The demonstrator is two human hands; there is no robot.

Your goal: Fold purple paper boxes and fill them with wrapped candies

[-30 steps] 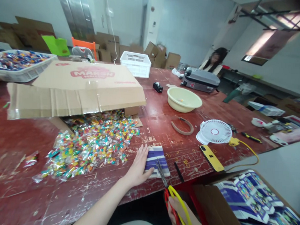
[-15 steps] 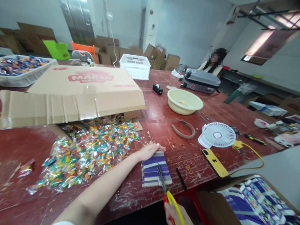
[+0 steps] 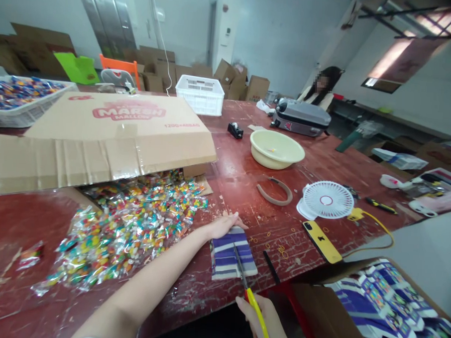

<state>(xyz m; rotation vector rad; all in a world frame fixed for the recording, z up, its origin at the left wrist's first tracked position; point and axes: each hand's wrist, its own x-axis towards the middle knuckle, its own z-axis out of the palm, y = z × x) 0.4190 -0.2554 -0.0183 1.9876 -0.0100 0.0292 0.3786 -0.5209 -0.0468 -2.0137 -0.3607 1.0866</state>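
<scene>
My left hand [image 3: 223, 222] lies flat on the far edge of a blue-and-white striped flat pack [image 3: 231, 253] on the red table, fingers together. My right hand [image 3: 265, 320], at the bottom edge of the view, grips red-and-yellow-handled scissors [image 3: 247, 285]. Their blades lie over the striped pack, pointing away from me. A heap of colourful wrapped candies [image 3: 128, 224] spreads just left of my left forearm.
A big cardboard marshmallow box [image 3: 100, 133] lies above the candies. A cream basin [image 3: 276, 149], a brown band [image 3: 275, 190], a white fan [image 3: 327, 199] and a yellow phone [image 3: 321, 241] stand to the right. An open carton of purple packs [image 3: 376, 305] is bottom right. A person sits far back.
My left hand slid from the pack's left side up to its far edge and now rests there. The scissors stay over the pack, with my right hand a little higher in view.
</scene>
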